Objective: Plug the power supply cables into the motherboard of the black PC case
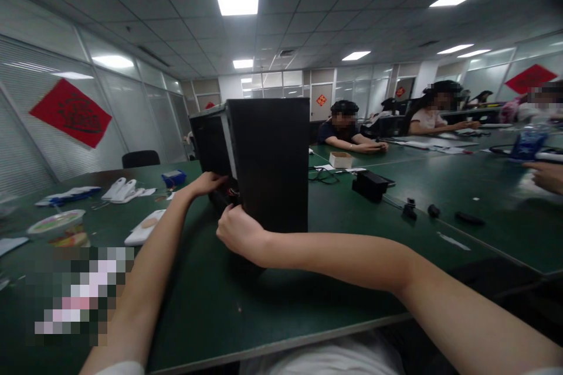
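Observation:
A black computer case [268,164] stands upright on the green table in front of me, its left side open. My left hand [205,183] reaches to that opening, fingers drawn together at the inner edge; their tips are hidden in the dark interior. Just below and nearer to me, my right hand [240,228] is curled closed at the lower front edge of the case. Small red and dark wires [233,191] show between the two hands. What either hand's fingers grip is too dark and covered to make out.
On the left are a plastic food tub [57,221], a white flat item [145,227] and a blue box [173,178]. To the right lie a black box-shaped unit [369,186], a small open carton [341,159] and cables. Several people sit around the tables; another person's hand [548,176] shows at far right.

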Demonstrator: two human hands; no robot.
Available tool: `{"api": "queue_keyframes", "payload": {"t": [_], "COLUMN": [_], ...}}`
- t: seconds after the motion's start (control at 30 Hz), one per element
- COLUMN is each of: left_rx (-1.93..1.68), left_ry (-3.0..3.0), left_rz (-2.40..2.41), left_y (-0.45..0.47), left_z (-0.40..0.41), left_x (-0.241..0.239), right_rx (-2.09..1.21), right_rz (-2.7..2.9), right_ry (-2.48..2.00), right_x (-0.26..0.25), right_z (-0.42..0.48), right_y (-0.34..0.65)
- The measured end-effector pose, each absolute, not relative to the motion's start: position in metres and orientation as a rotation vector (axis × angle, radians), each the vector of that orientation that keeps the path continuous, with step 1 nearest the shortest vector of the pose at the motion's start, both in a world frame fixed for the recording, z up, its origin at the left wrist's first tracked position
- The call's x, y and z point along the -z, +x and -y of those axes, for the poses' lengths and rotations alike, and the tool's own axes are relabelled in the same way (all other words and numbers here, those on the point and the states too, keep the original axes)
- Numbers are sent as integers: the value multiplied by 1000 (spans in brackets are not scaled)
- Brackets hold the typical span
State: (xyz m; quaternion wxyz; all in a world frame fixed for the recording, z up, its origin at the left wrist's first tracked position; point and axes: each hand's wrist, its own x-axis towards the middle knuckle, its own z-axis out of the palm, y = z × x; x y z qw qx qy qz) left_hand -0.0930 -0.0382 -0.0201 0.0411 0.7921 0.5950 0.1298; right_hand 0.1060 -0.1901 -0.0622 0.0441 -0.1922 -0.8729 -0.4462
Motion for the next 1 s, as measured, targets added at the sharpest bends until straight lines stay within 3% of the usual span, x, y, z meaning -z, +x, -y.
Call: {"api": "queue_keyframes", "payload": {"t": [0.27,0.63,1.0], "left_rx": [-184,148,272], "left_ry": [2533,2652,2712], "left_rz": [-1751,-1520,-1508], "left_y": [-67,-18,-2], "left_z": [37,55,75], "left_x": [16,1,-7], "right_rx": [1110,1115,1013], "right_rz": [2653,2507,2442], "right_ry": [-903,-897,-973], "right_x": [57,75,92], "right_z": [154,44,33], "right_y": [205,323,337]}}
